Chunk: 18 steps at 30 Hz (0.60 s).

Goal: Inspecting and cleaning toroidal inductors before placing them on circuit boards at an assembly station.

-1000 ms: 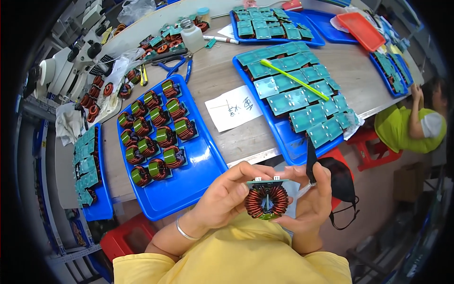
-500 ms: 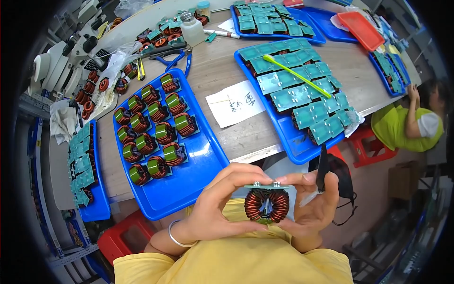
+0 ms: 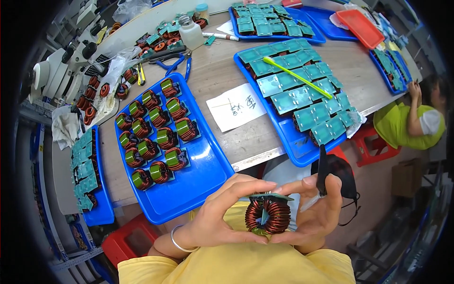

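Close to my body, I hold a toroidal coil (image 3: 268, 215) wound with copper wire and fixed to a small green circuit board (image 3: 272, 195). My left hand (image 3: 222, 213) is closed on it, fingers on the board side and thumb under the coil. Fingertips and thumb of my right hand (image 3: 318, 215) pinch its other side. Between the right fingers sits a slim black tool (image 3: 323, 173) pointing upward, a whitish translucent piece at its lower end; its kind is not clear. Similar coils, green on their outer faces, stand in rows in a blue tray (image 3: 198, 184) ahead to the left.
Another blue tray (image 3: 299, 154), ahead right, carries rows of green boards with a yellow-green stick (image 3: 298, 78) across them. Written paper (image 3: 235, 107) lies between the trays. Blue-handled pliers (image 3: 175, 65) and a bottle (image 3: 190, 33) stand behind. A co-worker (image 3: 409, 118) sits far right.
The coil in my hands has turned, showing its side and core at a slant instead of face-on. My fingers stay on it. The whole view has shifted slightly.
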{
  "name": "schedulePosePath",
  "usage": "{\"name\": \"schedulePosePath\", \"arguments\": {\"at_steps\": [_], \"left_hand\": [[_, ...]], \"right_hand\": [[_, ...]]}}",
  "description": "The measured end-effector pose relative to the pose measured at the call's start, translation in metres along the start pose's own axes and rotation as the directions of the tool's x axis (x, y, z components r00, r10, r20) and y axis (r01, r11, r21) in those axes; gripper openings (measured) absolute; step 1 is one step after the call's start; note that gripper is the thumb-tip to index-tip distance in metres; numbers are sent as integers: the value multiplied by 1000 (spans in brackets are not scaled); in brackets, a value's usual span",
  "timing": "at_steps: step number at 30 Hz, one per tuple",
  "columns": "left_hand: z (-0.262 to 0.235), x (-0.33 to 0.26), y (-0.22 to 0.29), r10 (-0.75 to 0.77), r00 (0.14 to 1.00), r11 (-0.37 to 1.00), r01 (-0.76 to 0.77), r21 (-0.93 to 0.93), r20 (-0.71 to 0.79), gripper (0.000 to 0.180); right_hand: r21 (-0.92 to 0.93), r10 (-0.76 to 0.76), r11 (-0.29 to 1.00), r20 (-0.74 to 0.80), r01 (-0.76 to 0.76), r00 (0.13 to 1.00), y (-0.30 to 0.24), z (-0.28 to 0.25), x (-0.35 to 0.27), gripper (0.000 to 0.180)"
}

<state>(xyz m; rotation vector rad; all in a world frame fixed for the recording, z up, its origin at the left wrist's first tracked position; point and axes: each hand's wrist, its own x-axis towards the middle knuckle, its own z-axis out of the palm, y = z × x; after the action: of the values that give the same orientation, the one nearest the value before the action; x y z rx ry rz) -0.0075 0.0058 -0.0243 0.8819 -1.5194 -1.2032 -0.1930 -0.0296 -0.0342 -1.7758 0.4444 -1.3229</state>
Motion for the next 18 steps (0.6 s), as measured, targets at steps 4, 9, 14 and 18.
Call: {"name": "schedulePosePath", "arguments": {"at_steps": [4,9,14,18], "left_hand": [[-1,2,1,2,1000,1000,-3,10,6,76],[-2,1,1,-33,999,999,33,-29,16,76],[0,1,2,-66,998,994,67,-91,5,79],[0,2,1,-65,998,992,61,-111,-27,73]], "right_hand": [[18,37,999,-63,-36,997,-4,4,2,98],[-51,-5,999,-38,3,999,-7,2,13,97],[-54,3,999,-32,-5,999,-9,-1,19,94],[-66,-3,998,-45,0,999,-6,0,20,94]]}}
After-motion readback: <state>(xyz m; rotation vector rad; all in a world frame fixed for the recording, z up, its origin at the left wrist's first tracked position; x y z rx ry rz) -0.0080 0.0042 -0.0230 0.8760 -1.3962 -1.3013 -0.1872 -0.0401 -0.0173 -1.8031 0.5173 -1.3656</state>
